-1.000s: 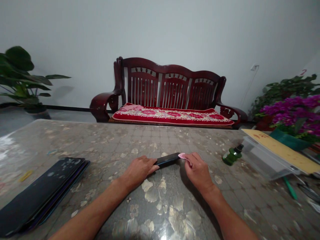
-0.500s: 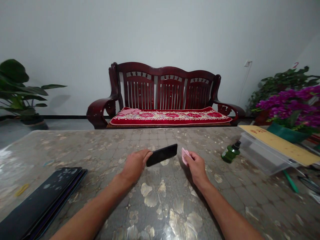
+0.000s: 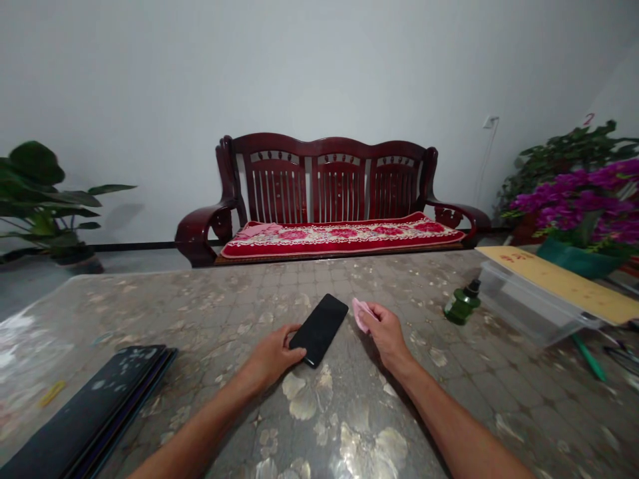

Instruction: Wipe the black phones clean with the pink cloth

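Bench, flowered, sofa past its far edge; half-curled left fingers hold a phone, right fingers pinch a cloth.

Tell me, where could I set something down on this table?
The table has bare patches between the dark case and the left hand, beyond the phone toward the bench, and between the right hand and the bottle. It's crowded at far right, where bottle, box, board and flowers bunch together; between phone and cloth only a narrow gap shows.

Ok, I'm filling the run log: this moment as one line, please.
left hand: holds black phone; right hand: holds pink cloth; cloth: apart from phone
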A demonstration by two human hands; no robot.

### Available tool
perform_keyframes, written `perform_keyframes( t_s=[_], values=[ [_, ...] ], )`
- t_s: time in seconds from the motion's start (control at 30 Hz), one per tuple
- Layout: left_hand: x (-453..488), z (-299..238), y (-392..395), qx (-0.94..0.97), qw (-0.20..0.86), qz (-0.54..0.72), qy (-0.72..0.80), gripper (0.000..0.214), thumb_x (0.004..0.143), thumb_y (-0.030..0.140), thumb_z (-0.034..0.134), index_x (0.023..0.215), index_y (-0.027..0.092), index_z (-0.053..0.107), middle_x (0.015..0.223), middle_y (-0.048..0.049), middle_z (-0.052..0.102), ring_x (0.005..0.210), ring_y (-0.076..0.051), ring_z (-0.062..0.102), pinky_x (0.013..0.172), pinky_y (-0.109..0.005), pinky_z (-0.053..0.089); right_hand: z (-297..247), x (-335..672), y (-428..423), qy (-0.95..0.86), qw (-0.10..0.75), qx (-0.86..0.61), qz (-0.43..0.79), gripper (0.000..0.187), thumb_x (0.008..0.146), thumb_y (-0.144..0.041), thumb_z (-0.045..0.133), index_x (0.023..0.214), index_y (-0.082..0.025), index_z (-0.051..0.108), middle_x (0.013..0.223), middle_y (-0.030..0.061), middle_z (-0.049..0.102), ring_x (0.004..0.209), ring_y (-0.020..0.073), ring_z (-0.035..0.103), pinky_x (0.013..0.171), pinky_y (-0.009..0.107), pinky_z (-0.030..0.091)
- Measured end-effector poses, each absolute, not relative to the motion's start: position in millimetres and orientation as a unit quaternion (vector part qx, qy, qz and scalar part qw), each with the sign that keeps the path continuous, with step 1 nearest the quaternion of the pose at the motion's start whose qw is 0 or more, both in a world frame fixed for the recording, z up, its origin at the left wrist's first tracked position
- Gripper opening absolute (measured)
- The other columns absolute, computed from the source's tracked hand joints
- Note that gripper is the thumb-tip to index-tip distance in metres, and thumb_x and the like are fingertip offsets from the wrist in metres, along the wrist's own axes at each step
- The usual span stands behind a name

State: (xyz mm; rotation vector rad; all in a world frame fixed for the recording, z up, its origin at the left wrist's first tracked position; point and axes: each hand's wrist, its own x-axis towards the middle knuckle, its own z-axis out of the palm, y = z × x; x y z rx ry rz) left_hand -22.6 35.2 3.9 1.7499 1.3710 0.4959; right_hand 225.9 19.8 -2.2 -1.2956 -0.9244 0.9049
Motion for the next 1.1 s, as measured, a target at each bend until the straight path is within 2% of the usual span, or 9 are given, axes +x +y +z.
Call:
perform_keyframes(
  t_s=[0.1,0.27,0.47,0.6,0.73,0.93,1.1],
  values=[
    [-22,5,21,0.734,0.386,0.186,0.527,0.065,0.068,0.019,0.062,0.132,0.012,0.055,0.078,-0.0001,0.066,0.07,-0.02,0.06,0.062,-0.026,0.041,0,220,28,-0.416,0.603,-0.547,0.405,0.039,0.061,-0.045,0.074,0.084,-0.014,0.075,0.072,0.002,0.068,0.067,0.0173,0.056,0.063,0.026,0.041],
    [-18,7,5,0.774,0.316,0.177,0.519,0.052,0.077,0.016,0.056,0.128,0.017,0.06,0.087,-0.0038,0.071,0.084,-0.023,0.065,0.073,-0.028,0.043,1,209,47,-0.442,0.59,-0.532,0.417,0.04,0.06,-0.047,0.075,0.08,-0.013,0.074,0.068,0.0013,0.065,0.063,0.0153,0.054,0.06,0.025,0.04],
    [-14,14,-2,0.787,0.312,0.204,0.491,0.044,0.082,0.016,0.055,0.125,0.023,0.062,0.103,-0.0044,0.074,0.095,-0.024,0.067,0.081,-0.03,0.046,-9,199,61,-0.464,0.575,-0.543,0.399,0.043,0.064,-0.051,0.07,0.083,-0.012,0.073,0.067,0.0009,0.065,0.061,0.0148,0.054,0.059,0.025,0.039],
    [-11,15,-8,0.796,0.281,0.184,0.503,0.04,0.084,0.015,0.055,0.122,0.023,0.063,0.113,-0.0074,0.072,0.106,-0.025,0.066,0.088,-0.031,0.046,-15,196,68,-0.505,0.548,-0.552,0.374,0.037,0.066,-0.046,0.066,0.08,-0.013,0.075,0.067,0.0005,0.065,0.063,0.0159,0.056,0.06,0.025,0.039],
    [-7,15,-10,0.801,0.236,0.128,0.535,0.042,0.083,0.011,0.058,0.123,0.021,0.062,0.114,-0.0099,0.072,0.107,-0.026,0.066,0.09,-0.032,0.046,-17,193,76,-0.556,0.517,-0.552,0.344,0.031,0.067,-0.044,0.065,0.073,-0.015,0.075,0.063,-0.0008,0.064,0.063,0.0161,0.055,0.059,0.024,0.037],
    [-8,15,-13,0.807,0.215,0.092,0.542,0.041,0.085,0.012,0.057,0.125,0.019,0.063,0.11,-0.0119,0.071,0.102,-0.026,0.067,0.088,-0.033,0.048,-17,183,79,-0.589,0.506,-0.554,0.301,0.029,0.071,-0.042,0.063,0.073,-0.016,0.076,0.065,0.0001,0.065,0.066,0.0167,0.055,0.06,0.023,0.037],
    [-21,6,-23,0.822,0.205,0.096,0.522,0.05,0.083,0.012,0.061,0.133,0.02,0.058,0.121,-0.0128,0.066,0.11,-0.027,0.064,0.095,-0.037,0.049,-19,175,74,-0.601,0.497,-0.54,0.317,0.03,0.072,-0.042,0.063,0.077,-0.016,0.076,0.067,0.0011,0.068,0.066,0.0176,0.058,0.059,0.024,0.04]
  ],
)
